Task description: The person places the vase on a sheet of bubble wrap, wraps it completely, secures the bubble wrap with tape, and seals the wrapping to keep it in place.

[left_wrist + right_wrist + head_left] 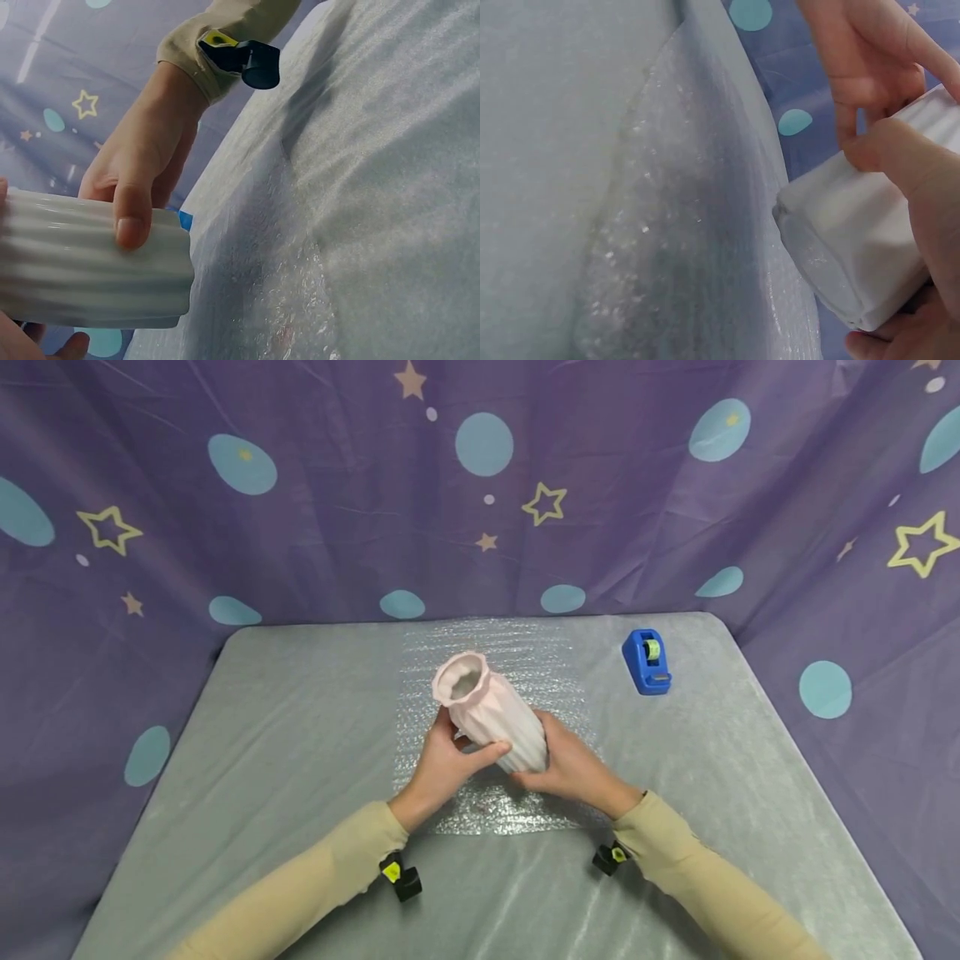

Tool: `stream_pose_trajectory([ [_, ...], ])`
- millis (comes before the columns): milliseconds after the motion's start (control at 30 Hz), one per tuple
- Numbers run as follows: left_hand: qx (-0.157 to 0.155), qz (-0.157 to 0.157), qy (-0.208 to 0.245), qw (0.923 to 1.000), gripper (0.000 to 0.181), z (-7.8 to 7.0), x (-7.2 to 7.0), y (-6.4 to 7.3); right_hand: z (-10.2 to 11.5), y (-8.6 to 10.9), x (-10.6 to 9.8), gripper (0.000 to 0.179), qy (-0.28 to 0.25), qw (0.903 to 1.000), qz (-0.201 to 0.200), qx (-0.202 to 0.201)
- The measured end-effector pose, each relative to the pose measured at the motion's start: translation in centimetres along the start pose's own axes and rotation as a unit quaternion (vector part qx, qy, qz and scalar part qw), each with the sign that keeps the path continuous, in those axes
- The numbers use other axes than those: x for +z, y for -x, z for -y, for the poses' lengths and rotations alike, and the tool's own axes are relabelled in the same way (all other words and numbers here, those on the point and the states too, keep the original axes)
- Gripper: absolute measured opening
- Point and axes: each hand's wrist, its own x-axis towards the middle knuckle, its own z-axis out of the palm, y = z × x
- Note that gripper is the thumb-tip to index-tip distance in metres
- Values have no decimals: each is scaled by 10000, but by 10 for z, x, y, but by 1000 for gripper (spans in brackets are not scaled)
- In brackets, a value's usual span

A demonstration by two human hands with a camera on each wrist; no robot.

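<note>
White-pink vase (501,720) is held up over the bubble wrap (517,647), base clear of the sheet. Long axis is tilted: mouth pointed up and toward the wrap's far left corner, base toward its near right. Vase is gripped by both hands, lying between them: neck end is held by the left hand (447,762), base end by the right hand (573,762), so the base is nearer the right.

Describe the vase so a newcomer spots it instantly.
On the grey-covered table lies bubble wrap. Over it, the left hand and right hand hold the tilted vase. Unlike the flat wrap and blue tape dispenser, it has fluted, pinkish-white sides.
</note>
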Motion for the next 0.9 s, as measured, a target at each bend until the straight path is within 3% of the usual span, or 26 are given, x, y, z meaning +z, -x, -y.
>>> stream_pose_trajectory([
  [200,-79,371,-258,9989,78,2,-8,-1,-2,3,-5,93,420,9987,-273,71],
  [300,-18,381,-390,9985,94,5,-17,0,-3,5,-9,93,579,9977,-330,94],
  [433,254,-196,-853,9958,127,6,-28,7,-5,7,-14,94,597,9976,-318,153],
  [533,627,-807,-1180,9877,126,3,-36,11,-6,8,-16,94,651,9971,-351,169],
  [600,997,-1110,-1427,9785,117,-2,-39,9,-6,9,-18,93,717,9966,-383,134],
  [667,1496,-1305,-1851,9625,107,-9,-42,7,-6,8,-19,91,848,9955,-422,78],
  [700,1798,-1374,-2171,9496,102,-12,-43,4,-6,8,-20,91,908,9949,-434,57],
  [800,2669,-1371,-3226,8977,84,-24,-46,-3,-6,6,-22,89,1125,9926,-458,-31],
  [900,3271,-1022,-4189,8409,71,-36,-47,-7,-5,5,-23,88,1318,9903,-434,-99],
])
